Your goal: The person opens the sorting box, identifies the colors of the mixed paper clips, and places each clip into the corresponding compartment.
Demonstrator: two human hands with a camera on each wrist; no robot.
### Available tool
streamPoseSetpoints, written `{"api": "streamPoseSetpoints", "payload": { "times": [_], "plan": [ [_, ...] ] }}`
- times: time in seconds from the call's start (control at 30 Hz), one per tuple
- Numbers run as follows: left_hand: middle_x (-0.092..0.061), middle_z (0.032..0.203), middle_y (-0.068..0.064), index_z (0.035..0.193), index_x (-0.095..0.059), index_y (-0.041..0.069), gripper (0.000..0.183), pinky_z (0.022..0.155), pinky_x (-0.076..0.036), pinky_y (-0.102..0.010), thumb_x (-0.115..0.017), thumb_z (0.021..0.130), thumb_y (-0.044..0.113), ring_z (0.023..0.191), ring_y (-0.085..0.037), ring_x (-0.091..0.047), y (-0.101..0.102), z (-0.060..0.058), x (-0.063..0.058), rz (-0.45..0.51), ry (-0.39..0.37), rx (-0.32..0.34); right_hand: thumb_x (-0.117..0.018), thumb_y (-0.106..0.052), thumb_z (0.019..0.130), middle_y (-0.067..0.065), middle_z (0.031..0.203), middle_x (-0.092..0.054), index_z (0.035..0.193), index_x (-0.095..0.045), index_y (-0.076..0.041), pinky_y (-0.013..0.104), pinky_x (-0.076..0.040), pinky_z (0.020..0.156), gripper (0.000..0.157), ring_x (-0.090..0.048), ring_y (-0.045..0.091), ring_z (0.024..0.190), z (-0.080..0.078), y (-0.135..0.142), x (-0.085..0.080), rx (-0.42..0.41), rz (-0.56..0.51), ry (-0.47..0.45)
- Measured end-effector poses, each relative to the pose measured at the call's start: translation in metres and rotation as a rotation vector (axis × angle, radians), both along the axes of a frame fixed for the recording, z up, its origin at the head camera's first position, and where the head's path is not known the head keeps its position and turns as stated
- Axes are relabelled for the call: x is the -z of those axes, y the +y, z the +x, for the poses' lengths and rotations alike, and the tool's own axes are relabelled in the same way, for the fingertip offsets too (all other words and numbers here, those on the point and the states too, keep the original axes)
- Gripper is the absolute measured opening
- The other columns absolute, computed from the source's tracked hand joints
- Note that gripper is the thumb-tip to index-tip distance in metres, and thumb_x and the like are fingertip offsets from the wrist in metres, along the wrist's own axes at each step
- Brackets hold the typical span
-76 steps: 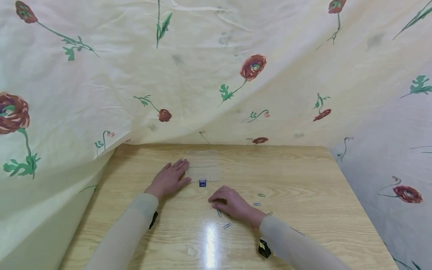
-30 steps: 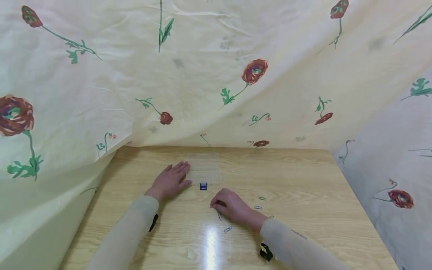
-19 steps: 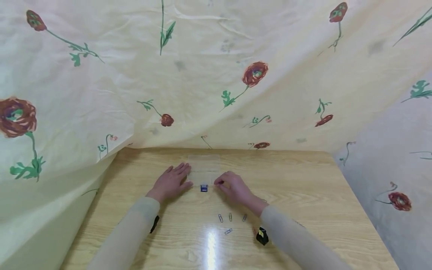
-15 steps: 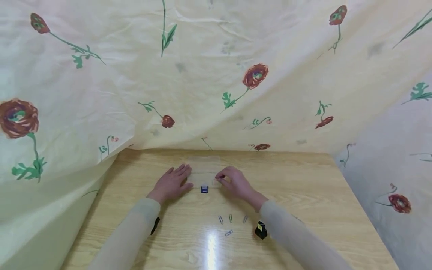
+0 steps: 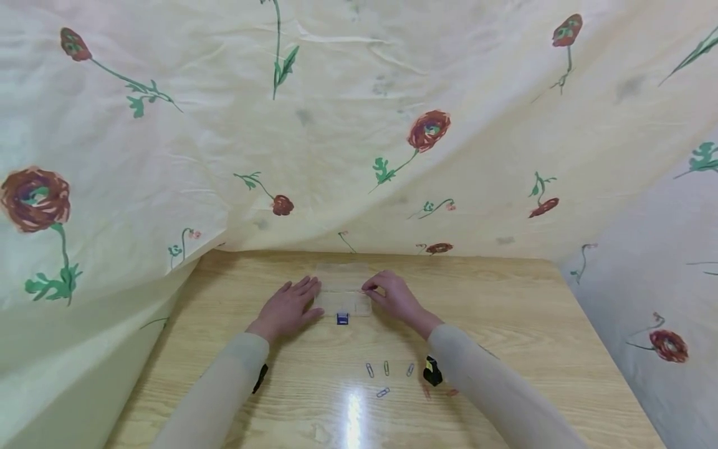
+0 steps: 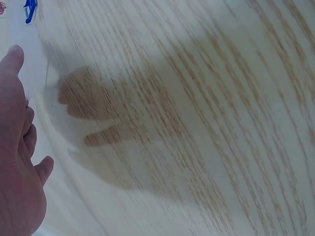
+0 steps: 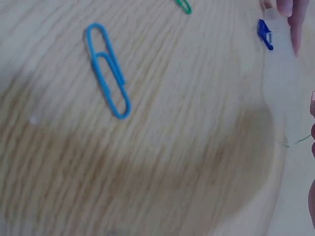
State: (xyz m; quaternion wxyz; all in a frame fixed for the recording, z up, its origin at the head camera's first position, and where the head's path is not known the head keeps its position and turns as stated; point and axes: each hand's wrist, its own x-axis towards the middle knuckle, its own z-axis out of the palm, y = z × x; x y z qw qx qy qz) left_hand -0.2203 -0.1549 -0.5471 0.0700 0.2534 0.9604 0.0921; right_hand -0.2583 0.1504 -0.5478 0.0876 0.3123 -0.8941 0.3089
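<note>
A clear plastic box [image 5: 342, 304] with small compartments lies at the back of the table, its lid folded back and a blue latch [image 5: 343, 319] at its front. My left hand [image 5: 288, 307] rests flat at the box's left edge, fingers straight. Over the right side of the box, my right hand [image 5: 392, 296] pinches thumb and forefinger together. What sits between them is tiny, seemingly a paper clip picked from the table. In the right wrist view a blue paper clip [image 7: 107, 73] and part of a green paper clip [image 7: 183, 6] lie on the wood.
Several paper clips lie nearer me: a blue-toned clip [image 5: 369, 370], a green clip [image 5: 386, 368] and others, with a red clip [image 5: 426, 391] close to the right sleeve. Flowered cloth [image 5: 314, 143] hangs behind the wooden table [image 5: 505, 299].
My right hand has moved from the loose clips forward to the box's right side, carrying what appears to be a reddish paper clip. The left hand stays at the box. The head view has shifted slightly.
</note>
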Motion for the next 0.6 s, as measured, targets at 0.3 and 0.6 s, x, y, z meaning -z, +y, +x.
{"api": "streamPoseSetpoints", "payload": {
  "times": [0.3,0.6],
  "plan": [
    [-0.029,0.175,-0.007,0.168,-0.033,0.008,0.075,0.132,-0.021,-0.056,-0.048,0.111,0.055,0.163,-0.029,-0.024,0.0017,0.0004,-0.0016,0.013,-0.007,-0.006,-0.083,-0.004,0.093,0.004,0.100,-0.079,0.102,-0.081,-0.008,0.041,-0.062,0.087,0.010,-0.070,0.022,0.097,-0.0044,-0.0006,0.0097,-0.036,-0.012,0.038],
    [-0.027,0.176,-0.007,0.169,-0.031,0.010,0.077,0.132,-0.021,-0.055,-0.045,0.111,0.058,0.163,-0.028,-0.023,0.0004,-0.0008,-0.0012,-0.013,-0.003,-0.005,-0.084,-0.009,0.093,0.006,0.104,-0.080,0.108,-0.081,-0.006,0.044,-0.060,0.093,0.016,-0.070,0.025,0.101,0.0033,0.0054,0.0038,-0.028,0.017,0.030]
  ]
}}
